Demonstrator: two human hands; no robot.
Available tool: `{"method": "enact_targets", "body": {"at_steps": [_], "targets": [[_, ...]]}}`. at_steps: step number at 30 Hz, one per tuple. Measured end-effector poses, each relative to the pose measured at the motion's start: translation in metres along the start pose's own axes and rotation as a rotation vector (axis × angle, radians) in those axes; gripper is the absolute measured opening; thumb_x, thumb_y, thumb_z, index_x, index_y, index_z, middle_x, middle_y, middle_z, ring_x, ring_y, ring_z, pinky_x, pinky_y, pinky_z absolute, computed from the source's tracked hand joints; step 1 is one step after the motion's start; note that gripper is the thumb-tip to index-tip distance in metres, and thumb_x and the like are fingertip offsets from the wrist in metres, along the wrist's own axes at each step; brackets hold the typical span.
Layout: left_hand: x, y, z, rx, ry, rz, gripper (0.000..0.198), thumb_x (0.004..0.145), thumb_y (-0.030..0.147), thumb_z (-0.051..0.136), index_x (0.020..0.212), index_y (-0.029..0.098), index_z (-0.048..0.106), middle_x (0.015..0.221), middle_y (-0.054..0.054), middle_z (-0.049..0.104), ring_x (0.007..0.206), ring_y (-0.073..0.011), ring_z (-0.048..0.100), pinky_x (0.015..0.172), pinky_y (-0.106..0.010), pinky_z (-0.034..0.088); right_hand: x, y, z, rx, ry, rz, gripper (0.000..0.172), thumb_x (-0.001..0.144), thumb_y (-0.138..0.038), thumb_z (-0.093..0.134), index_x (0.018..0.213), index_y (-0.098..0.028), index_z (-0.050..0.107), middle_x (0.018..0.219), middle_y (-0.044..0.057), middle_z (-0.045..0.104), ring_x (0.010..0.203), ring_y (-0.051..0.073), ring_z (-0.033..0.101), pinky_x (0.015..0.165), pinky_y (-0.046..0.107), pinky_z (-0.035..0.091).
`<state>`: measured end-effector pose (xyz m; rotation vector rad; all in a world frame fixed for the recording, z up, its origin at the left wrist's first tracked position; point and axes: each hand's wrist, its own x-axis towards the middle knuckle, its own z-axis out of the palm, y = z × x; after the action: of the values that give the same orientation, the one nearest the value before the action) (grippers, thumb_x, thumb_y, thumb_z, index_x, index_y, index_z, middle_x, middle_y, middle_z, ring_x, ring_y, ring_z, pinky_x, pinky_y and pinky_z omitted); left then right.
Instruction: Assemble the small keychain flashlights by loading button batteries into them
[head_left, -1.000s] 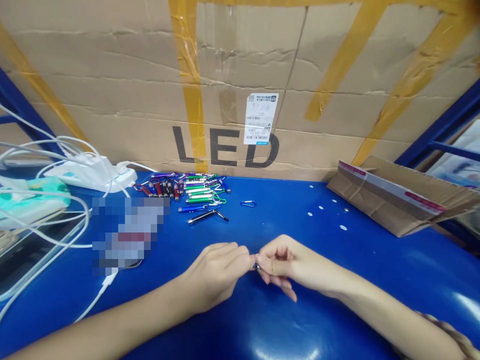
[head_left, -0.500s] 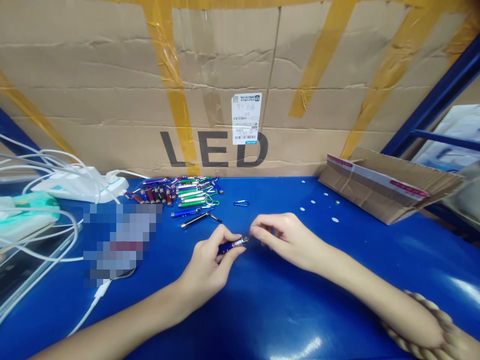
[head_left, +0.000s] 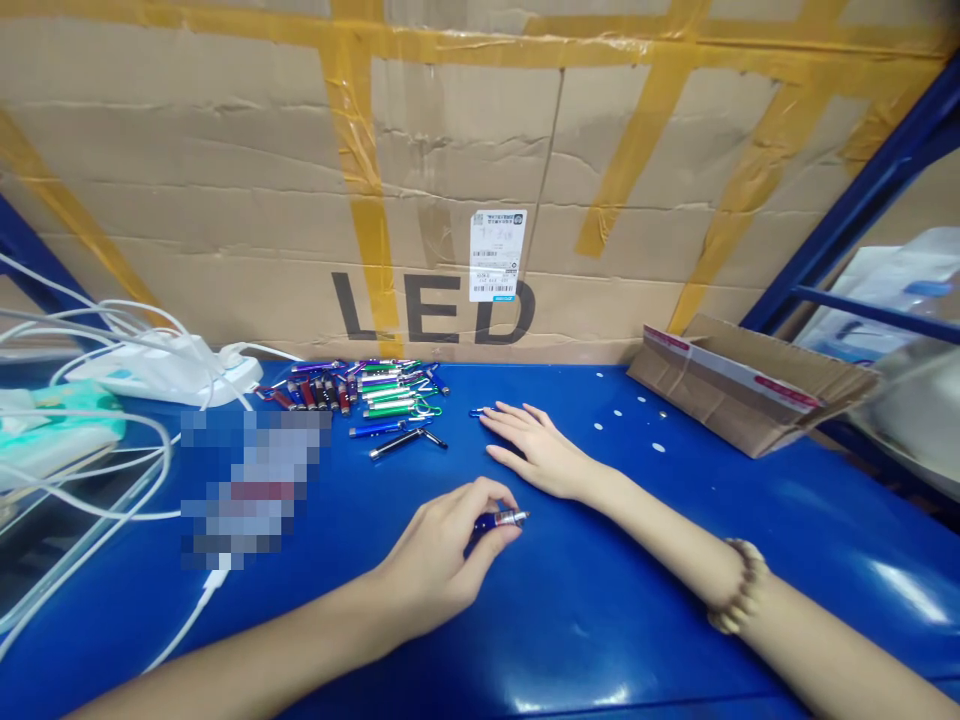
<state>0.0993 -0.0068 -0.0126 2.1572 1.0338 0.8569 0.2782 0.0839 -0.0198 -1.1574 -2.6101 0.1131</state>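
Note:
My left hand [head_left: 450,545] pinches a small dark blue metal tube [head_left: 499,520], its silver end pointing right. Fingers spread, my right hand [head_left: 536,450] reaches over the blue table, its fingertips at a small blue carabiner [head_left: 475,412] that they partly cover. Left of that hand lie a black tube [head_left: 397,444] with a clip and a blue tube [head_left: 379,429]. Behind them is a cluster of several small metal tubes [head_left: 386,395] in green, silver, purple and red, some with carabiners.
A large cardboard box [head_left: 255,230] marked LED stands behind the table [head_left: 600,640]. An open small carton [head_left: 720,390] is at the right, near several white dots. At the left are a white power strip [head_left: 165,370], cables and a blurred-out object [head_left: 262,490].
My right hand has moved away from the tube, opened and reached forward to the blue carabiner. My left hand, still holding the tube, sits lower and further right. The view has tilted slightly.

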Motion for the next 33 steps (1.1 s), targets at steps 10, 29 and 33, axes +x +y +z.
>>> {"method": "enact_targets", "body": {"at_steps": [10,29,33], "targets": [[0.0,-0.001,-0.003,-0.094,0.047,-0.1,0.011,0.09,0.028,0.037,0.096,0.022,0.043,0.066,0.004,0.059,0.06,-0.0121,0.056,0.062,-0.023,0.042,-0.001,-0.002,-0.007,0.053,0.136,0.088,0.024,0.085,-0.035,0.054,0.103,-0.022,0.062,0.1,0.007,0.062,0.093,0.021,0.056,0.081,0.037,0.04],[0.01,-0.008,-0.001,-0.31,0.172,-0.297,0.029,0.091,0.042,0.031,0.072,0.021,0.035,0.058,0.006,0.045,0.055,-0.0114,0.041,0.06,-0.025,0.034,-0.009,-0.019,-0.01,-0.062,0.039,0.233,0.02,0.089,-0.025,0.044,0.078,-0.014,0.056,0.091,0.011,0.056,0.085,0.022,0.052,0.08,0.035,0.042],[0.014,-0.012,-0.002,-0.373,0.229,-0.336,0.029,0.089,0.043,0.036,0.07,0.021,0.034,0.059,0.006,0.044,0.053,-0.01,0.038,0.054,-0.023,0.032,-0.011,-0.016,-0.014,0.352,0.056,0.262,0.029,0.093,-0.029,0.034,0.071,-0.017,0.049,0.079,0.005,0.054,0.075,0.016,0.052,0.075,0.031,0.041]]}}
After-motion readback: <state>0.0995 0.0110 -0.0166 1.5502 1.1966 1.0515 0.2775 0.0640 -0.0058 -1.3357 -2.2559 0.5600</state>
